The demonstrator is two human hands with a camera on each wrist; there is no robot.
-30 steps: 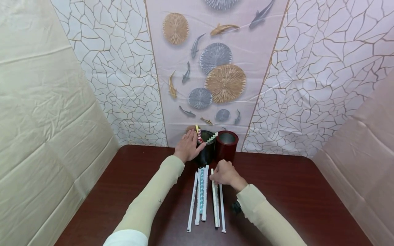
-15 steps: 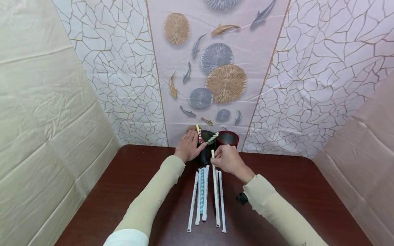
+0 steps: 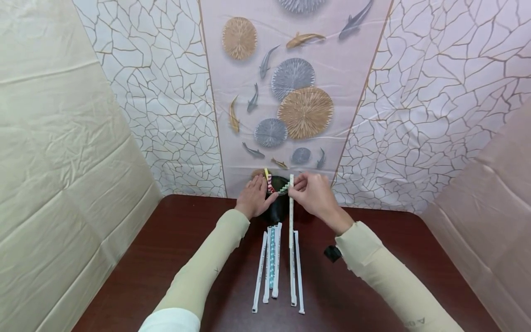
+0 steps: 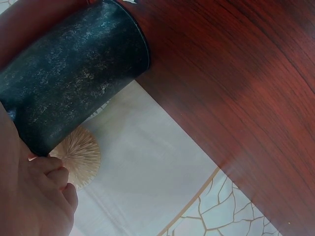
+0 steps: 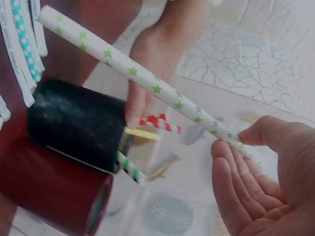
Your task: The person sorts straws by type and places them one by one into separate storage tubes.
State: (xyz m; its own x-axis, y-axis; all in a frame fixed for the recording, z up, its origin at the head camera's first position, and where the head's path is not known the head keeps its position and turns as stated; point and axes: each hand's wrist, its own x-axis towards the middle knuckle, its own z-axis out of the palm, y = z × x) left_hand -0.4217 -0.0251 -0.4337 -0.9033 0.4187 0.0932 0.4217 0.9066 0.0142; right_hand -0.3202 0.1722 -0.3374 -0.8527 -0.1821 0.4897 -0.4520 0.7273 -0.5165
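Note:
My right hand pinches a white paper straw with green stars near one end, between thumb and fingers. The straw stands upright in front of the cups in the head view. My left hand grips a black cup at its left side, thumb by the rim. Inside that cup lean a yellow striped straw, a red-and-white straw and a green-striped straw. A dark red cup stands beside the black one; my right hand hides it in the head view.
Several white paper-wrapped straws lie lengthwise on the dark wooden table, with a blue polka-dot straw among them. Behind the cups hangs a patterned cloth backdrop, and pale cloth walls flank the table.
My right hand has lifted the green-star straw off the row on the table and carried it up and away to the cups. The left hand stays on the black cup.

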